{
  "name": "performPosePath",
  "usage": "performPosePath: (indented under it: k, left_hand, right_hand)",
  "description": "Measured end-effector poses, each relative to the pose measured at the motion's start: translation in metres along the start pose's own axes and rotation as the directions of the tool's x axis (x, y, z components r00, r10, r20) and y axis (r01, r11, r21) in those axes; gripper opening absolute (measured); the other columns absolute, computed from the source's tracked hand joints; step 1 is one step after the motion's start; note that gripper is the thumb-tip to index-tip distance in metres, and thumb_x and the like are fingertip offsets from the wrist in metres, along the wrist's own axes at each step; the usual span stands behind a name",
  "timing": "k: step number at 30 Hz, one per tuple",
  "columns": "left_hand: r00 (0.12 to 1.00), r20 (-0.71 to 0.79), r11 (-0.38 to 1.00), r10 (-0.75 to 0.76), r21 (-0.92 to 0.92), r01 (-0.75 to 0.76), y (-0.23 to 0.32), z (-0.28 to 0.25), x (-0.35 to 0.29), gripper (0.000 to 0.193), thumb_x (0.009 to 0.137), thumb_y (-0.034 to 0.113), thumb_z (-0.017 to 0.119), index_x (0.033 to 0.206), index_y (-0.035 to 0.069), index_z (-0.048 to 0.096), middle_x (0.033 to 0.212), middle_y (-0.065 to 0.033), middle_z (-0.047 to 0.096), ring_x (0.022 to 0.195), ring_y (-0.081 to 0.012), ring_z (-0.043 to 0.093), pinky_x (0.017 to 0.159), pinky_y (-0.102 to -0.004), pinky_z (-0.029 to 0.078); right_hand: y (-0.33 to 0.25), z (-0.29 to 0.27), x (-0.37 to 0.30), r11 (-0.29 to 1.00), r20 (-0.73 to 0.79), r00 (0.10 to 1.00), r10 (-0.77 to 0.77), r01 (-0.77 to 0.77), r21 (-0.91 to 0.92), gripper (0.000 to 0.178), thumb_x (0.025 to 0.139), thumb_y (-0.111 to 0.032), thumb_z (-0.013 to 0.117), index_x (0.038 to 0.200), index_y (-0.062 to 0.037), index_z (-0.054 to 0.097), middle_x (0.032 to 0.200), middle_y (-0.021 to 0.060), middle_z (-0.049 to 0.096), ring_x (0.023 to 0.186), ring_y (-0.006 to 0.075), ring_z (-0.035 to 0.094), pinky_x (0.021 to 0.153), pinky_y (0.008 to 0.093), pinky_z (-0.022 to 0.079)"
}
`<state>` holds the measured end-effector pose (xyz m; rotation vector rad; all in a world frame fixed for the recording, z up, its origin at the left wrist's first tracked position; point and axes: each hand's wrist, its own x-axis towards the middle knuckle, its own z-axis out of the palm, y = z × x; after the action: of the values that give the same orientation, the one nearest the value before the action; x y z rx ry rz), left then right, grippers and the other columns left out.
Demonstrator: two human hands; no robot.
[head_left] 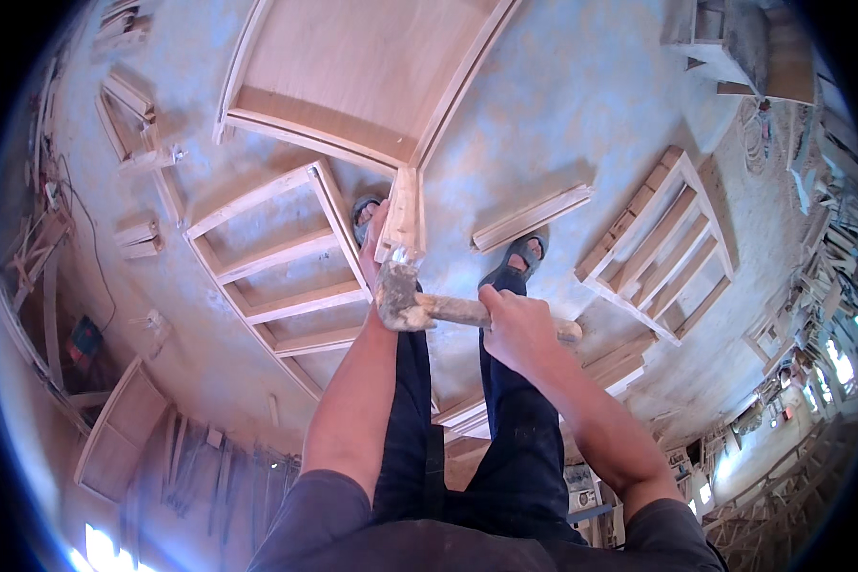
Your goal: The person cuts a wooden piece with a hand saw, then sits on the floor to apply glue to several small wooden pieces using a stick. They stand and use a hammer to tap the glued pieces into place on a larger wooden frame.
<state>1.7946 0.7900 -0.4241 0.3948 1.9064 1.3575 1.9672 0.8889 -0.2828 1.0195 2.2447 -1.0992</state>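
Dark shirt cloth point(448, 548) lies closest to the lens, with my navy trousers point(515, 429) beyond it and my sandals point(534, 248) planted apart on the floor point(543, 124), probably for balance as I bend over the wood. My right hand point(521, 326) has its grip wrapped closed around the hammer's point(396, 296) handle; the butt pokes out past my little finger, so I seem to have held back from the very end for control. The hammer's head sits between my forearms, at the near end of a wooden post point(406, 214). That post meets the corner of a framed panel point(372, 57), and my left hand point(372, 250) lies along its left side, likely steadying it; the fingers are mostly hidden, so I cannot tell how tight that grip is.

The hammer's head is blocky, grey-brown and scuffed, its handle round and dull. Something shiny, too small to make out, shows by the post's end. The panel is smooth, pale sheet inside straight rails. A ladder-like frame point(305, 307) lies to the left, a slatted frame point(627, 217) to the right, and pale battens point(534, 217) near my right foot.
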Motion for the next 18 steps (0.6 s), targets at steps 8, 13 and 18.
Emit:
performPosePath:
  k: [8, 13, 18]
  left_hand:
    - [0.98, 0.08, 0.84, -0.182, -0.505, 0.198, -0.038, -0.007, 0.002, 0.04, 0.104, 0.019, 0.047, 0.14, 0.004, 0.054, 0.134, -0.0133, 0.061, 0.115, -0.025, 0.064, 0.094, -0.0388, 0.055]
    - [0.924, 0.138, 0.644, -0.357, -0.68, 0.35, -0.036, -0.01, 0.004, 0.039, 0.102, 0.015, 0.049, 0.14, 0.006, 0.052, 0.137, -0.0171, 0.058, 0.114, -0.0289, 0.063, 0.086, -0.0411, 0.059]
    - [0.938, 0.218, 0.506, -0.269, -0.797, 0.33, -0.031, -0.011, 0.006, 0.041, 0.103, 0.009, 0.046, 0.143, 0.001, 0.05, 0.137, -0.0155, 0.06, 0.119, -0.0237, 0.063, 0.102, -0.0361, 0.052]
  right_hand:
    - [-0.026, -0.024, -0.032, 0.948, -0.05, 0.967, -0.249, 0.254, 0.19, 0.024, 0.07, -0.007, 0.072, 0.089, -0.0094, 0.057, 0.077, 0.0107, 0.062, 0.075, 0.0344, 0.067, 0.064, 0.0464, 0.051]
    - [-0.004, -0.002, 0.006, 1.0, 0.022, 1.0, 0.0, 0.0, -0.01, 0.024, 0.074, -0.008, 0.069, 0.094, -0.0089, 0.057, 0.077, 0.011, 0.063, 0.077, 0.0348, 0.068, 0.065, 0.0471, 0.052]
    - [-0.035, -0.02, -0.02, 0.993, 0.051, 0.996, -0.079, 0.074, 0.091, 0.022, 0.075, -0.009, 0.069, 0.093, -0.0099, 0.058, 0.078, 0.0112, 0.064, 0.076, 0.0329, 0.068, 0.063, 0.0468, 0.051]
